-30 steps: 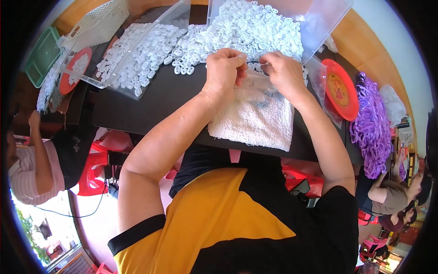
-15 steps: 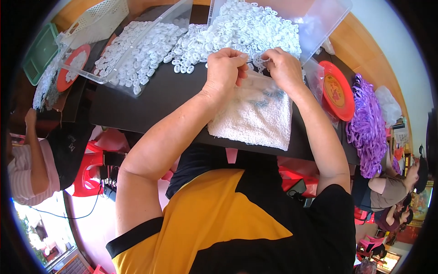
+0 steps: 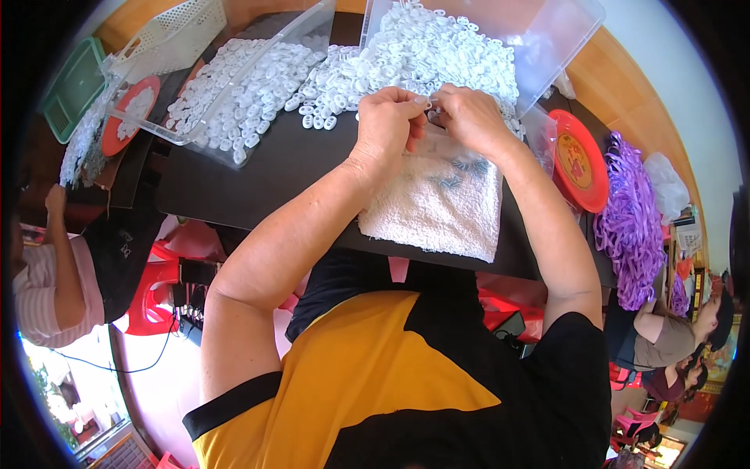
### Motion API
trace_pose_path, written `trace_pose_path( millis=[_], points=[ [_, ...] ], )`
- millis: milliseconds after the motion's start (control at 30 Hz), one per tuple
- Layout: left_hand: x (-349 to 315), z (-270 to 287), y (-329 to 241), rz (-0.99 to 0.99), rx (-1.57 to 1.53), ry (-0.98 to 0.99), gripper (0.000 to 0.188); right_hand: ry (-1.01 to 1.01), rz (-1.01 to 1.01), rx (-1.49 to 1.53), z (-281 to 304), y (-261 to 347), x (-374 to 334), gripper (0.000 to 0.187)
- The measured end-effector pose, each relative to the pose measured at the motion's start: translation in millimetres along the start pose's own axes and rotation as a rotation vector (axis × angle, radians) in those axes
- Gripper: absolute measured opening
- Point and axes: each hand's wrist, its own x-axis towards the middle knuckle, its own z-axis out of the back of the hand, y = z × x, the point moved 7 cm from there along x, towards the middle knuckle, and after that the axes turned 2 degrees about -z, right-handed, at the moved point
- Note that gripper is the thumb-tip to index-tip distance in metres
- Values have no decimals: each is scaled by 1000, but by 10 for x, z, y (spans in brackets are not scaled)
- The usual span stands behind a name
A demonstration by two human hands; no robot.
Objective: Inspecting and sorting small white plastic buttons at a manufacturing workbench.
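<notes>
Left hand (image 3: 387, 123) nearly meets right hand (image 3: 473, 119) by the towel (image 3: 436, 216), both pinched closed.

No lettering, labels, numbers or signs can be clearly read

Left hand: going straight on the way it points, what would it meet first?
Most likely the right hand, just ahead of the left hand in the picture; depth between them is unclear.

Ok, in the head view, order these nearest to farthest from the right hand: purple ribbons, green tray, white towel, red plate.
From the right hand:
1. White towel, toward the body.
2. Red plate, to the right.
3. Purple ribbons, farther right.
4. Green tray, far left.
</notes>
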Motion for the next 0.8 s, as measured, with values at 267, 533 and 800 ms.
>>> trace_pose_path(
  millis=[267, 533, 800],
  points=[
    [-5, 11, -15, 9, -3, -2, 10, -22, -32, 107, -3, -62, 3, 7],
    [-8, 1, -17, 3, 10, 10, 10, -145, 72, -15, 60, -1, -182, 7],
    [-59, -73, -21, 8, 37, 41, 10, -175, 26, 14, 115, 170, -496, 8]
  ],
)
